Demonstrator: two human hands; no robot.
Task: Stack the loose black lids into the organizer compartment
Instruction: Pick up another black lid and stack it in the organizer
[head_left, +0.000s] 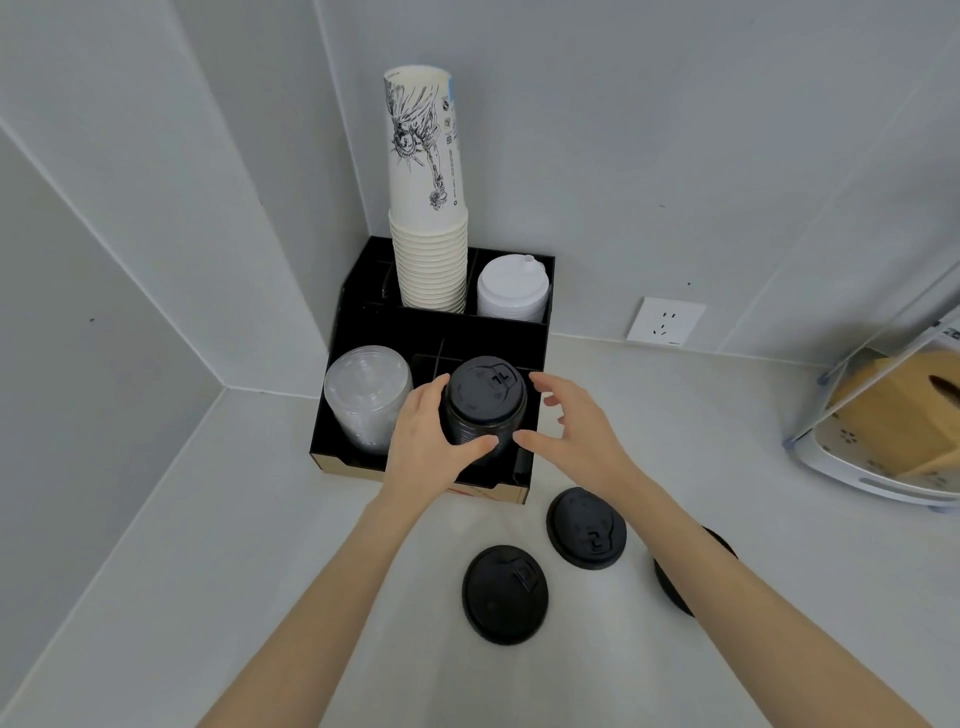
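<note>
Round matte black lids lie before ribbed lid stack.

— What sits on the white counter?
— A black organizer in the corner, three loose black lids in front, and a white rack at right.
</note>
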